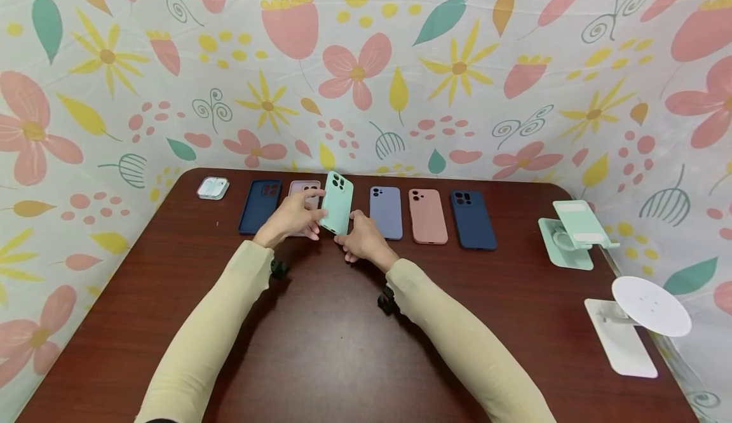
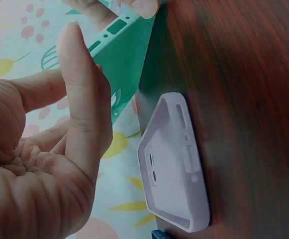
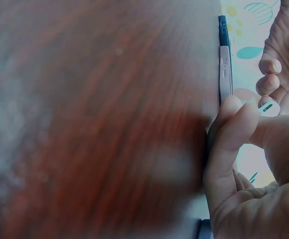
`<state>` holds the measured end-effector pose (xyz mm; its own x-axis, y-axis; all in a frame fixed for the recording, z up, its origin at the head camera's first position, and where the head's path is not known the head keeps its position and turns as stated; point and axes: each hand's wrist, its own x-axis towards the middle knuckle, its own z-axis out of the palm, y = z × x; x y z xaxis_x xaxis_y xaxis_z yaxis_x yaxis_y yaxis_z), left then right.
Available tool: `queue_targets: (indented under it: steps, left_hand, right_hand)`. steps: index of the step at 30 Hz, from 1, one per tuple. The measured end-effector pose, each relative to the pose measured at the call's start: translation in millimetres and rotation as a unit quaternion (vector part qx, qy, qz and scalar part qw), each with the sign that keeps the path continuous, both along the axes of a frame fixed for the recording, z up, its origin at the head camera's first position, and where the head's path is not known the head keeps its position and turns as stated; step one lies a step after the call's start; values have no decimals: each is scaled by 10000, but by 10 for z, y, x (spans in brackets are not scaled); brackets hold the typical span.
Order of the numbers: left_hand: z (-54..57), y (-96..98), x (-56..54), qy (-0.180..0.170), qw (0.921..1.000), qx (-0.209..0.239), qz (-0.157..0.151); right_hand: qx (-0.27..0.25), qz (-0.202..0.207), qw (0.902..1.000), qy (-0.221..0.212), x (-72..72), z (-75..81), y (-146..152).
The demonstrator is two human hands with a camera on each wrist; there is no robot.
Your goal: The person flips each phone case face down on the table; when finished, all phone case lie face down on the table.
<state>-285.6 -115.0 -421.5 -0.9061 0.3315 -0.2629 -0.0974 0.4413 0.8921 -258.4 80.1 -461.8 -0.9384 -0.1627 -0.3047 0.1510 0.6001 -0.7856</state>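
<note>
Flowered cloth backs the dark brown table. On my head view, a mint-green phone case tilts up in the row, between a lilac case to its left and a lavender-blue case to its right. I judge the step is setting it into the row or lifting it out; either way, the next move seems to call for a steady hold at both edges. On my left wrist view, the left hand is at the case's left edge, fingers apart; whether it pinches, I cannot tell. On my right wrist view, the right hand pinches its near right corner.
</note>
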Motion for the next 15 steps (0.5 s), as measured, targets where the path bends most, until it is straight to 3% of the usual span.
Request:
queue_targets:
  steps: [15]
  left_hand:
    - [-85,33,36,85,9992,-402,-14]
  right_hand:
    - [-73,-164,9998,-37,36,15,46]
